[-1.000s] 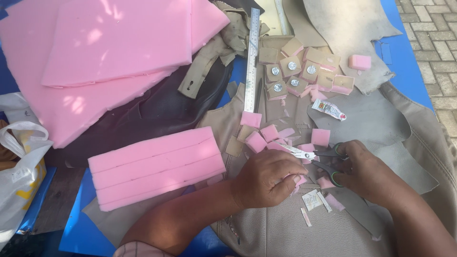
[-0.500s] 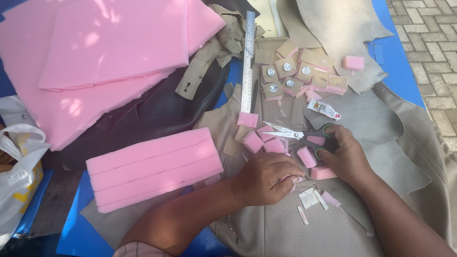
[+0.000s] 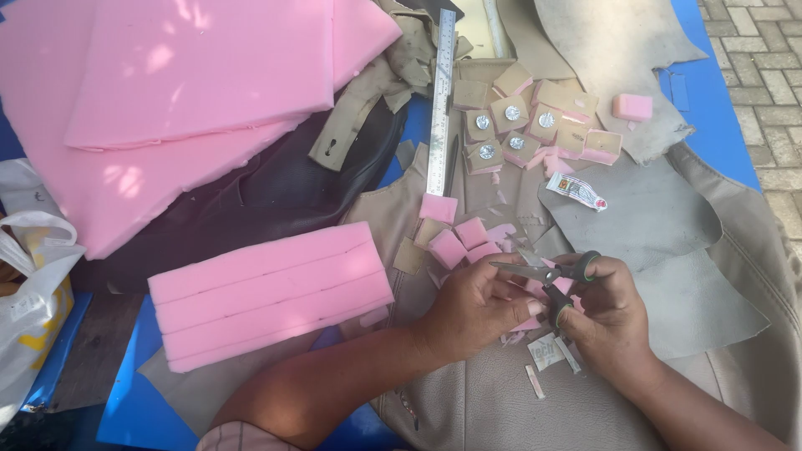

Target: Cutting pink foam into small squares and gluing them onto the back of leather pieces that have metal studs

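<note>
Low in the head view, right hand [image 3: 614, 321] has fingers through the loops of scissors [image 3: 547, 274], blades pointing left and slightly parted. Left hand [image 3: 476, 305] curls shut around a small pink foam piece [image 3: 528, 324], pinched just under the blades to steady it. Cut foam squares [image 3: 455, 242] lie just above; stacked foam strips [image 3: 267, 292] well left.
</note>
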